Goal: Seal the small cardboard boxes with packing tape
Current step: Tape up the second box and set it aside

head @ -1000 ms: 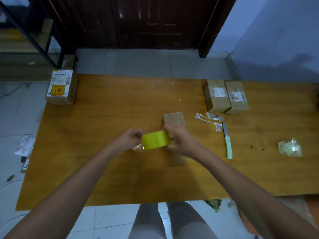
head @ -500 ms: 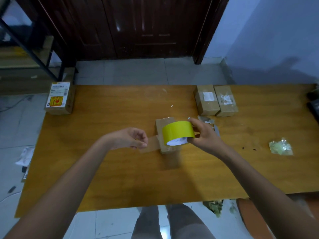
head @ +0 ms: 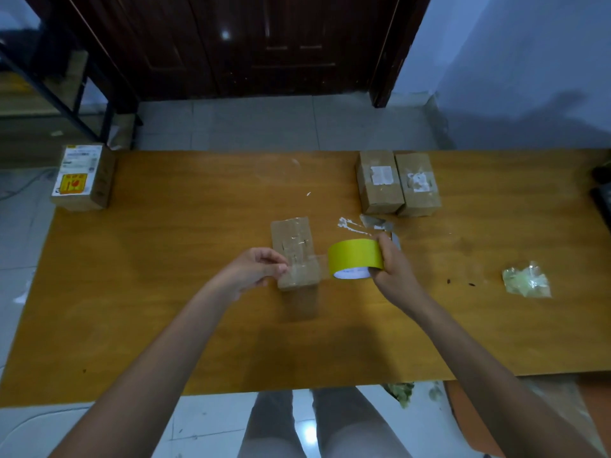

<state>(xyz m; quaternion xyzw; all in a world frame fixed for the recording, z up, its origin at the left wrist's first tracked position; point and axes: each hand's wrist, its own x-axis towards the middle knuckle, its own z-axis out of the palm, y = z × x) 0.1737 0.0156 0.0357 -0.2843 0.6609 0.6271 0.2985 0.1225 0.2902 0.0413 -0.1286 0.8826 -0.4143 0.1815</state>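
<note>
A small cardboard box point(head: 295, 252) is set near the middle of the bench point(head: 165, 325), lengthwise away from the person, where both hands can reach it from either side. A strip of clear tape point(head: 319, 261) is stretched across the near part of its top, from the left edge toward the roll; the strip is kept taut, presumably so that it lies flat without creases. The free end of the strip is pinched by the left hand point(head: 254, 271) at the left side of the box, thumb and fingers curled on it, which would anchor the tape there. The yellow roll of tape point(head: 355, 257) is gripped by the right hand point(head: 391, 271) just to the right of the box, with its open core turned toward the person so the tape can be unwound across the lid. Judged from this, the sealing of this box is under way and the strip is not yet cut. Two more boxes point(head: 398, 183) are stood side by side at the far right, touching, with old labels and tape on their tops. Between them and the roll, torn scraps of tape point(head: 353, 226) are scattered. A crumpled plastic wad point(head: 525, 280) is left well to the right, and a larger labelled box point(head: 82, 176) is parked at the far left corner, out of the way.
</note>
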